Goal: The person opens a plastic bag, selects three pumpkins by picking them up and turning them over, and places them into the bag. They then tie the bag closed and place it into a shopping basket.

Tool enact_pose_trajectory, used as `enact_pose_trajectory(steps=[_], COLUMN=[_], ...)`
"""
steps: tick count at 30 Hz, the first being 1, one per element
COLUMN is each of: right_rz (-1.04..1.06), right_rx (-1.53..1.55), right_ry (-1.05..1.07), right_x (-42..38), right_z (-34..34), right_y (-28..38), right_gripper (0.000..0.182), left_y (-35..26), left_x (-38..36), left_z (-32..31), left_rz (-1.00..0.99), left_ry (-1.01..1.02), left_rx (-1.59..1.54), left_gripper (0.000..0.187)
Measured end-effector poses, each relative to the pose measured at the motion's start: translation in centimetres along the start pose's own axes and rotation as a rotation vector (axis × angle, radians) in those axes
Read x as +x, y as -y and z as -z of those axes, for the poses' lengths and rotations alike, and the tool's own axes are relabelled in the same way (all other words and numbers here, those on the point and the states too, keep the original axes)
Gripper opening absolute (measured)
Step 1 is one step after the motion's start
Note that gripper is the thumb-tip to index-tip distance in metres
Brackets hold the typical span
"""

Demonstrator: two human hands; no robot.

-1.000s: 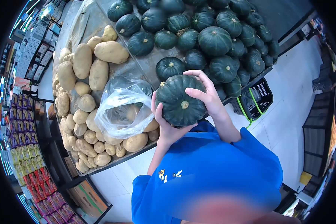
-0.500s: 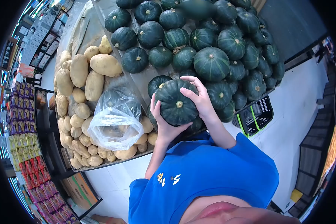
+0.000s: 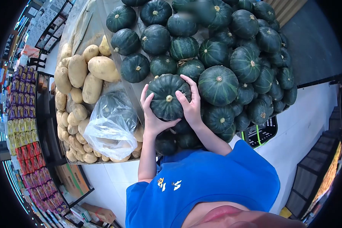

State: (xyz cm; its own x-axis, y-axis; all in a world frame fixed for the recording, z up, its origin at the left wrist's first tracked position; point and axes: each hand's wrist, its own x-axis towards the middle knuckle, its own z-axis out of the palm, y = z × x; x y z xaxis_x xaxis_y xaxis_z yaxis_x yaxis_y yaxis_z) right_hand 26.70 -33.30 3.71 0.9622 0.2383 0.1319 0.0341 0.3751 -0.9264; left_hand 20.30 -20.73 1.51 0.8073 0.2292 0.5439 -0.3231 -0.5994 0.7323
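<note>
A dark green kabocha pumpkin [image 3: 164, 103], its stem end facing up, is held between my two hands. My left hand [image 3: 152, 121] wraps its left and near side, with the thumb along the near edge. On the right side, my right hand [image 3: 192, 108] grips it with fingers around the far edge. More pumpkins [image 3: 218, 86] lie piled just right of and beyond my hands. A few dark ones sit beneath my wrists, partly hidden. Left of my left hand, a clear plastic bag [image 3: 112, 133] with a dark green round thing inside rests on the potatoes.
Potatoes [image 3: 78, 71] fill the left part of the stand, beside a low divider [image 3: 122, 78]. A black basket with green handles [image 3: 259, 133] is on the floor at the right. Shelves of packaged snacks [image 3: 24, 125] run along the left.
Both hands have carried the pumpkin a little away from my body and leftward, and it remains in their grip. The view has shifted slightly.
</note>
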Motion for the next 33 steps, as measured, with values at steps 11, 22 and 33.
enact_pose_trajectory(steps=[11, 22, 33], right_rz=[0.084, 0.137, 0.341], right_rx=[-0.065, -0.191, -0.379], right_ry=[-0.024, -0.021, -0.027], right_x=[0.2, 0.1, 0.2], right_z=[0.1, 0.3, 0.8], right_y=[-0.8, -0.5, -1.8], right_gripper=[0.046, 0.044, 0.042], left_y=[-0.1, -0.3, -0.5], left_x=[0.2, 0.3, -0.2], left_z=[0.2, 0.4, 0.9], left_rz=[-0.018, -0.033, 0.108], left_ry=[-0.004, 0.023, 0.038], left_rx=[0.032, 0.020, -0.041], left_gripper=[0.108, 0.107, 0.122])
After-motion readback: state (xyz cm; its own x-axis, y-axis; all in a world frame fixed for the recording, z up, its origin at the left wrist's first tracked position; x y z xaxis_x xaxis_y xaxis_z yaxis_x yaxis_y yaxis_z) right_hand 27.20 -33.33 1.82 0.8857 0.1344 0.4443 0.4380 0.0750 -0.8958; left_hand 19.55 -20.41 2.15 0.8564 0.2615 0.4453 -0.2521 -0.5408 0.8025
